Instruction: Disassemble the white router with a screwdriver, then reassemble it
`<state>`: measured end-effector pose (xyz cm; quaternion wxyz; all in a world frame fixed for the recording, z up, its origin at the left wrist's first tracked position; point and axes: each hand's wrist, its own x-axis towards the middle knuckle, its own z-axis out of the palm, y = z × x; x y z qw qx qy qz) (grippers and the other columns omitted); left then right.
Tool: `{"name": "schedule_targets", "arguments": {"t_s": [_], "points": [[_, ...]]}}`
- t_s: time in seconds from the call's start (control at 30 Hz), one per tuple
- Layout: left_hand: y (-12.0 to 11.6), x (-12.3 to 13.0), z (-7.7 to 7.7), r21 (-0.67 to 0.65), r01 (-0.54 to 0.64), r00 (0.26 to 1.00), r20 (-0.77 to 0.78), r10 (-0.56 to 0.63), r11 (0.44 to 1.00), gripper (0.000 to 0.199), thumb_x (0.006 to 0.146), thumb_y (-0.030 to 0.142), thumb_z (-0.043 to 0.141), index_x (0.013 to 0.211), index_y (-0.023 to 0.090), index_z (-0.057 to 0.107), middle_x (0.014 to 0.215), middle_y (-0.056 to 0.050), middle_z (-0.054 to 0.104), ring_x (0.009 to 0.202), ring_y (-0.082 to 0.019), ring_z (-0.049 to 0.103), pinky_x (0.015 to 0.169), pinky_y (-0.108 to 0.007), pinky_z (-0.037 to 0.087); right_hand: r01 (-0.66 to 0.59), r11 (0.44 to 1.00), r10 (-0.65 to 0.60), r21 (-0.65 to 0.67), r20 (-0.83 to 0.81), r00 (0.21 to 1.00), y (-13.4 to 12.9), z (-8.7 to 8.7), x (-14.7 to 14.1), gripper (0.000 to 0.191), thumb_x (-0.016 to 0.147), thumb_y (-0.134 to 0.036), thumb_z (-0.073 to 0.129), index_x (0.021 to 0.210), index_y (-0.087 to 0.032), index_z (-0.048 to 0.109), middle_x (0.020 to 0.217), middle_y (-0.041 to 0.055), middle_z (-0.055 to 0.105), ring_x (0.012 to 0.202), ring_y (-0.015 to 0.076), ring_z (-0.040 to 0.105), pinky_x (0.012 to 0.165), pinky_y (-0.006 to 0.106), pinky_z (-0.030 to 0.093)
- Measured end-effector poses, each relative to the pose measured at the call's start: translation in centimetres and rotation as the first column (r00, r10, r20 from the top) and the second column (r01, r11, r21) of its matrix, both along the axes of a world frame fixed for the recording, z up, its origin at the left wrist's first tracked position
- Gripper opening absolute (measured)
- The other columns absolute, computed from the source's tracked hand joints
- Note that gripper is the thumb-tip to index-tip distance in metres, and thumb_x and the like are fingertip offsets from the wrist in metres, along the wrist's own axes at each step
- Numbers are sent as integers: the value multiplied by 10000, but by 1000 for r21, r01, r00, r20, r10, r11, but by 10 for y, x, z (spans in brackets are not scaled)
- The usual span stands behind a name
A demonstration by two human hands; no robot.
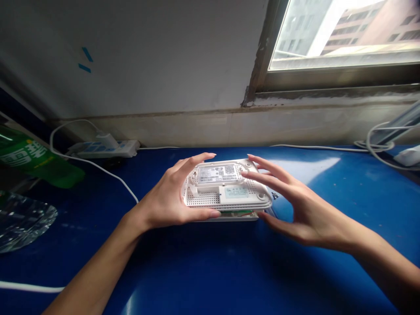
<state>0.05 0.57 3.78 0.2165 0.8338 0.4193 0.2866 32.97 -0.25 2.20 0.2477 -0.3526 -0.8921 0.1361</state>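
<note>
Bright light comes through the window point(348, 35); the wall point(164, 57) is dim. Glare shines near the far edge of the desk point(210, 271). At its left edge, the green bottle point(42, 164) looks stretched.

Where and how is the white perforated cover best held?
Probably take the cover by its left and right ends, hands from both sides, thumbs below its near edge: it looks longest side to side, and a gap shows under that edge.

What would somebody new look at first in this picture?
Probably the white plastic case with tiny holes, in the middle between the left hand and the right hand. Next might come the bright window at the upper right, then the green bottle at the left edge.
</note>
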Motion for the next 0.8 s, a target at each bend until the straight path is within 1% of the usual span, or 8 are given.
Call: {"name": "schedule_targets", "arguments": {"t_s": [0.07,0.23,0.43,0.47,0.53,0.63,0.7,0.8], "points": [[1,-1,2,-46,30,999,41,-28,999,1074,729,567,967,1632,351,426,1548,-77,625,1349,-343,654,1116,-410,546,-11,998,13,67,-20,1000,1,-3,-1,646,997,-275,711,1608,-380,528,1808,60,302,1560,329,486,1085,423,628],[0,-3,7,-140,120,991,74,-111,983,1013,768,528,955,1635,345,465,1642,-73,566,1420,-350,622,1156,-418,537,112,946,-67,303,-153,986,3,-11,-6,430,1023,-132,673,1429,-273,695,1515,130,694,1298,263,738,1089,392,631],[2,-10,8,-131,240,966,136,-222,962,1168,635,482,1049,1645,344,479,1678,-70,536,1481,-339,583,1230,-403,492,240,900,-177,364,-199,964,2,-16,-10,365,1042,-94,596,1370,-199,714,1415,148,756,1263,267,758,1097,373,623],[3,-11,7,-115,233,967,137,-217,966,1098,672,453,1034,1629,332,509,1657,-71,563,1465,-326,601,1221,-389,500,255,902,-189,348,-212,959,3,-17,-11,349,1046,-105,588,1358,-195,717,1379,143,777,1236,266,772,1084,369,629],[5,-10,5,-65,159,975,168,-146,985,783,811,384,944,1527,290,639,1554,-73,665,1390,-296,668,1175,-363,534,280,918,-214,280,-246,945,5,-19,-12,314,1052,-146,593,1330,-199,728,1291,125,820,1144,261,811,1014,350,660],[8,-8,0,8,-18,970,243,16,1000,289,931,312,810,1204,220,833,1265,-78,824,1169,-268,780,1033,-328,596,279,955,-240,101,-292,926,6,-23,-16,303,1058,-232,610,1340,-218,722,1252,107,836,1086,273,828,881,333,697],[10,-7,-3,47,-123,959,261,107,991,170,948,297,779,1065,198,852,1103,-66,854,1001,-242,803,904,-298,609,271,961,-271,-46,-331,904,6,-25,-18,319,1075,-300,607,1373,-239,703,1270,104,830,1113,295,819,865,348,702],[10,-5,-6,124,-286,925,293,240,950,150,959,333,777,941,188,812,882,-18,817,770,-179,736,711,-253,559,245,942,-320,-228,-401,858,4,-27,-22,395,1081,-393,632,1461,-287,640,1273,97,829,1127,309,814,906,390,697]]}}
